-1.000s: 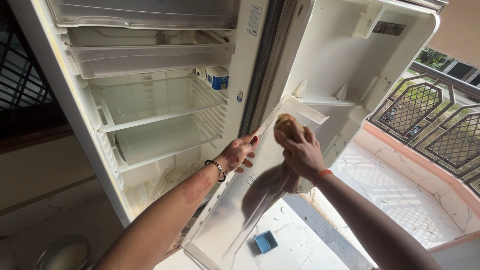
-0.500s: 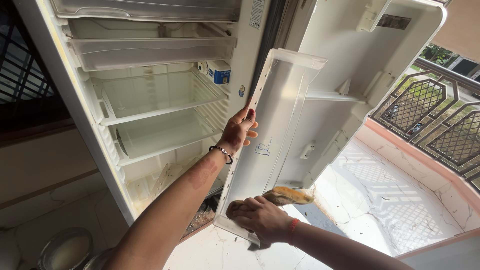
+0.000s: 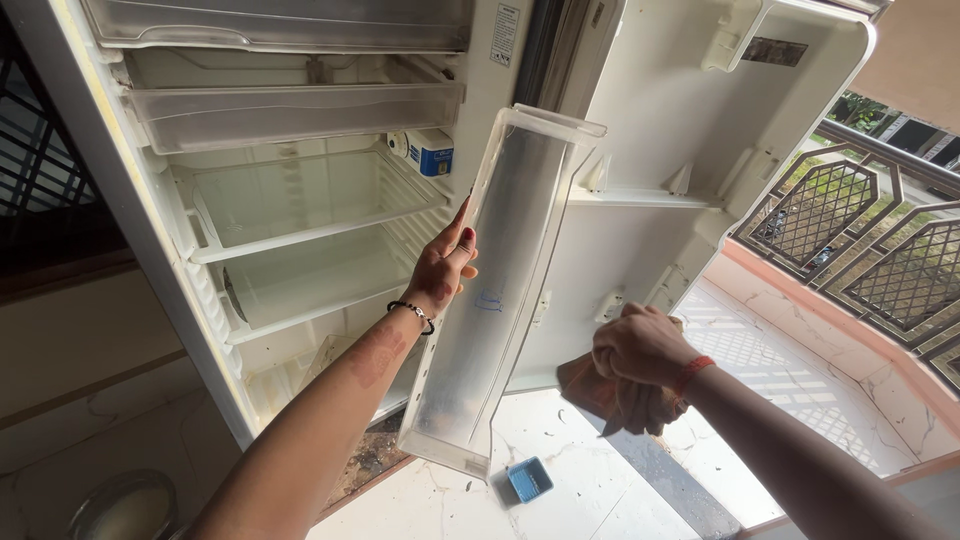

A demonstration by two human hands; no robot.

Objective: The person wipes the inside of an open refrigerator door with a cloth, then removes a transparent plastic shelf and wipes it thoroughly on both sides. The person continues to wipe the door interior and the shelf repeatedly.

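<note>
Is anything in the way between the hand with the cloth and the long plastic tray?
Nothing visible is. The right hand grips the brown cloth beside the clear door tray, with only open air between them. The left hand holds the tray's far edge, out of the way. The small blue box lies lower down on the floor.

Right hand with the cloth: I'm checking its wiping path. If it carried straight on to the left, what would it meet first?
Probably the clear door tray that the left hand holds up; depth is uncertain.
</note>
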